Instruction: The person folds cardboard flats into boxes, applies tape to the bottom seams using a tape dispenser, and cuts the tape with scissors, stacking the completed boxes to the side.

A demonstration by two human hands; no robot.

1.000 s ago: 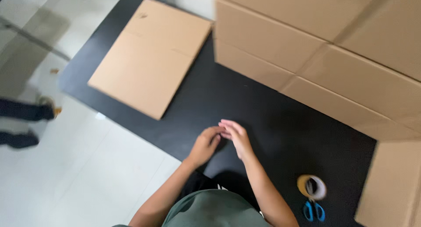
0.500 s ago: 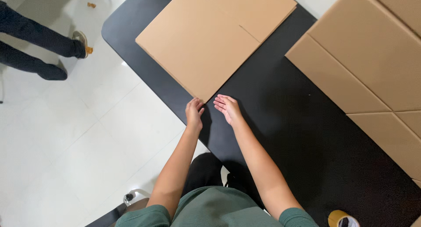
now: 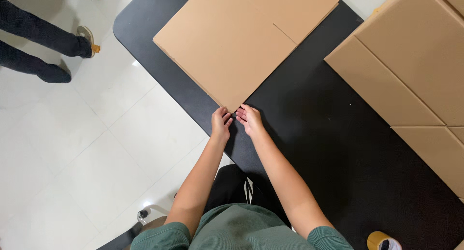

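A flattened brown cardboard box [image 3: 241, 42] lies on the black table [image 3: 314, 134], its near corner pointing at me. My left hand [image 3: 221, 123] and my right hand [image 3: 250, 119] meet at that corner, fingertips touching the cardboard edge. Whether the fingers pinch the corner or only rest against it is unclear.
A large opened cardboard box [image 3: 411, 71] fills the right side of the table. A roll of tape [image 3: 382, 241] sits at the bottom right edge. Another person's legs and shoes [image 3: 43, 47] stand on the white tiled floor at upper left.
My view has shifted left toward the flat cardboard. Both hands have reached forward from the bare table to the cardboard's near corner.
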